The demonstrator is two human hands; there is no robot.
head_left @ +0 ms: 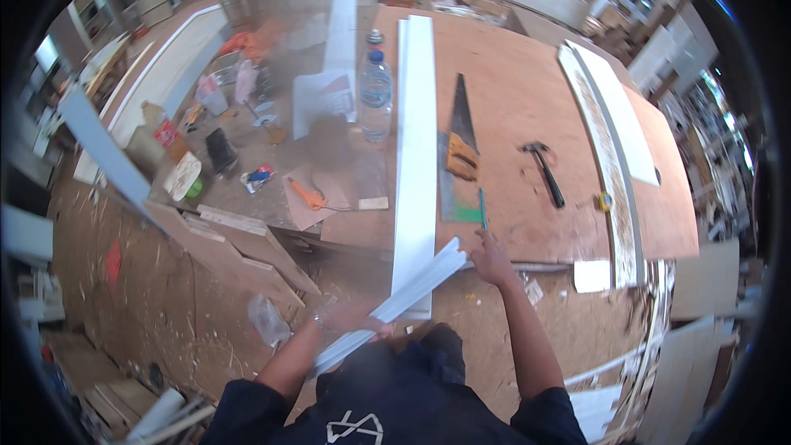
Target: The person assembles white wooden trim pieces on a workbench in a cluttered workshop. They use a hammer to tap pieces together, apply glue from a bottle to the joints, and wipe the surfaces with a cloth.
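1. Head view: a white moulding strip slants across the person's front, its upper end near the table edge, its lower end down by the waist.
2. The left hand is blurred; it seems closed around the strip's lower half, probably to carry its weight.
3. The right hand pinches a thin green pencil at the table edge, just beside the strip's upper end.
4. A long white board lies flat along the table, overhanging the near edge.
5. Beside it rest a handsaw and, further right, a hammer, within easy reach.
6. A plastic water bottle stands left of the board.
7. Sawdust and offcuts cover the floor.
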